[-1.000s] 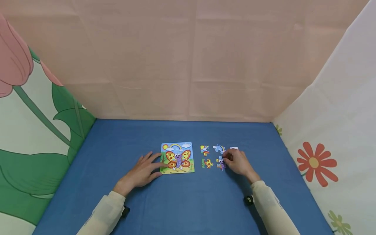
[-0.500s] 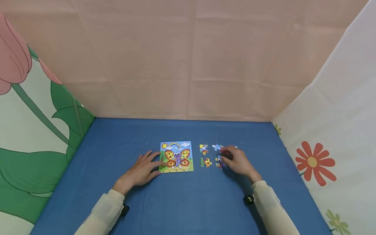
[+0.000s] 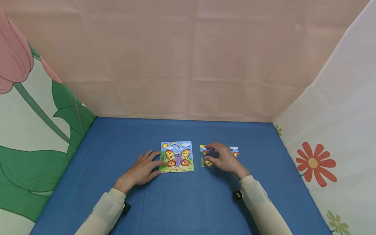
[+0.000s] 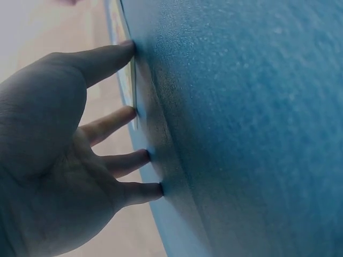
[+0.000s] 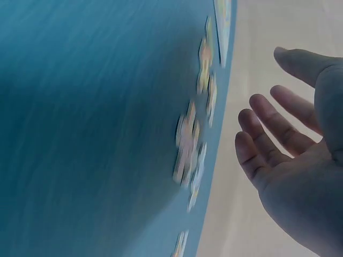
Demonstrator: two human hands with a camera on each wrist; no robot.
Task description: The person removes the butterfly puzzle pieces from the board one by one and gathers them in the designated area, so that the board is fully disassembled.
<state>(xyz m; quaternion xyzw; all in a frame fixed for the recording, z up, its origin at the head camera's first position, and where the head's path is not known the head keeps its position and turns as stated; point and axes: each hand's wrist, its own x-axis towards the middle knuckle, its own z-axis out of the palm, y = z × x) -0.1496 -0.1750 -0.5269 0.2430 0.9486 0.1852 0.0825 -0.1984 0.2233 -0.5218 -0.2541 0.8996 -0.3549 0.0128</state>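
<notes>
A square butterfly picture board [image 3: 176, 148] lies flat on the blue table. My left hand [image 3: 139, 171] rests at its left edge, fingers spread, with some fingertips on the board and others on the cloth in the left wrist view. Right of the board are several loose jigsaw pieces. A sun piece [image 3: 202, 147] and a yellow-and-green piece [image 3: 203, 162] show beside the fingertips of my right hand [image 3: 226, 159]. That hand hovers over the group, thumb and fingers apart and holding nothing. It hides the middle pieces in the head view; the right wrist view shows a purple piece [image 5: 186, 144] there.
Another jigsaw piece [image 3: 234, 150] lies at the group's right end, behind the right hand. The blue cloth [image 3: 182, 202] covers the table. A beige curtain [image 3: 188, 65] stands at the back, with a tulip-print wall [image 3: 64, 130] left and a flower-print one [image 3: 337, 114] right.
My right hand has moved left from the purple piece towards the left pieces, uncovering the rightmost piece. Its fingers have spread further apart. The left hand stays on the board's edge.
</notes>
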